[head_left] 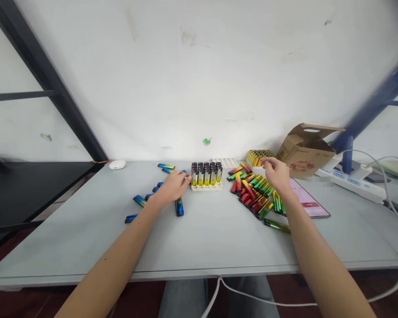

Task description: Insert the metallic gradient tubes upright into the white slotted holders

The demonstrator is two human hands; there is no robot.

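Note:
My left hand (173,185) rests palm down at the left end of a white tray (207,187) of upright lighters (207,176), its fingers apart over blue lighters (179,206). Parts of those lighters are hidden under it. My right hand (277,175) is raised above the right side of a pile of red and green lighters (252,192). Its thumb and fingertips are pinched together beside a block of yellow lighters (259,157); what they hold is too small to tell.
Behind the tray lies a white rack with holes (224,163). An open cardboard box (303,154), a tablet (310,203) and a power strip (354,181) stand on the right. A white case (117,164) is at the back left. A white cable (268,301) hangs in front.

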